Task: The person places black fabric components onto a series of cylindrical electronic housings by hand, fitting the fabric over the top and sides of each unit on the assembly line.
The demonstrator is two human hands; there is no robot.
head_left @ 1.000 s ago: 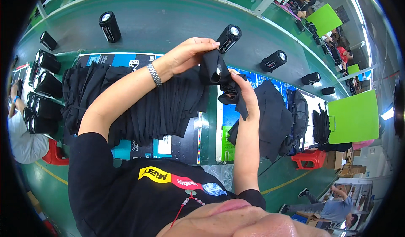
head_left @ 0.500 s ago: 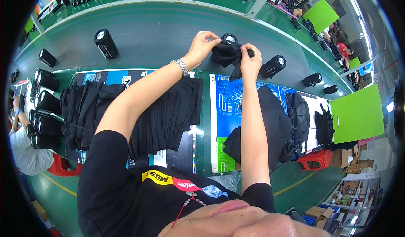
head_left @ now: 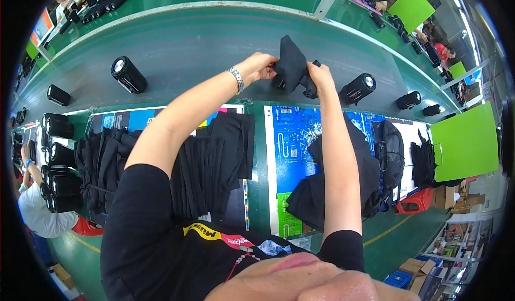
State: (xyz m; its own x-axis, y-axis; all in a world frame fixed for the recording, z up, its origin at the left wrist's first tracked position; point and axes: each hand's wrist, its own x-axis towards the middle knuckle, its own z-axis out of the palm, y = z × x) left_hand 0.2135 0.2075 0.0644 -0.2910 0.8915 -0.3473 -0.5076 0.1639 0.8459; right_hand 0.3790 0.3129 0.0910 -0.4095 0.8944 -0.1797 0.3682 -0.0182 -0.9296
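Note:
A black cloth pouch is drawn up over a black cylindrical speaker above the grey belt, and the cloth hides almost all of the speaker. With pinched fingers, my left hand grips the pouch's left edge. On the other side my right hand is closed on the bunched cloth, with a dark end poking out above its fingers. Upright but tilted in the view, one speaker stands to the left on the belt, and another speaker is just right of my right hand.
Nearer me lie a row of folded black pouches and a loose heap of black cloth. Several boxed-in speakers stand at the left edge. A green chair back is at the right. Other people work beyond the belt and at the far left.
The pouch has risen over the speaker's top, which showed between my hands before. Both hands have shifted slightly lower in the view. Speakers left of my hands have slid left.

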